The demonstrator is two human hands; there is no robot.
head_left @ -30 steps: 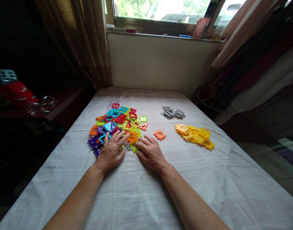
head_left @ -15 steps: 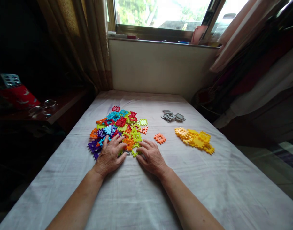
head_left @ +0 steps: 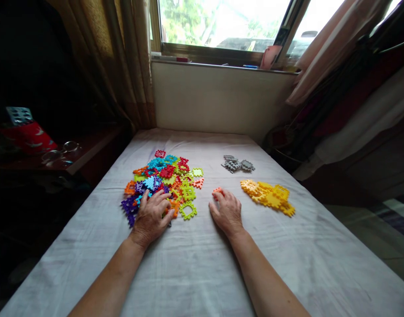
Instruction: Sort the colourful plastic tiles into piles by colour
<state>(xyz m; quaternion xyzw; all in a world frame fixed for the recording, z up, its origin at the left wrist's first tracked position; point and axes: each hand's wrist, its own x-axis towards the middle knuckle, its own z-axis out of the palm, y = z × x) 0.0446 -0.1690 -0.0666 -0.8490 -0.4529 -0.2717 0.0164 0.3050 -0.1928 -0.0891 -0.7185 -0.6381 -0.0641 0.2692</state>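
Observation:
My left hand (head_left: 153,215) lies open, fingers spread over the near edge of a mixed pile of toothed plastic building pieces. Around it are purple pieces (head_left: 128,210), an orange piece (head_left: 130,188) and a light-blue piece (head_left: 152,182). A lime-green square frame (head_left: 187,210) lies flat at the pile's near right edge. My right hand (head_left: 227,211) is over a lone salmon-orange piece (head_left: 217,190), its fingertips covering most of it. The fingers are stretched out, with the thumb apart; no grip on the piece shows.
Yellow pieces (head_left: 274,196) form a heap on the right of the cloth-covered table (head_left: 195,273). Behind them sits a small group of grey pieces (head_left: 233,164). A dark side table on the left holds glasses (head_left: 61,152) and a red container (head_left: 33,137). A wall and window stand behind.
My right hand has moved right, from the pile's edge onto the lone salmon-orange piece. The lime-green frame it partly covered is now uncovered. My left hand stays at the pile.

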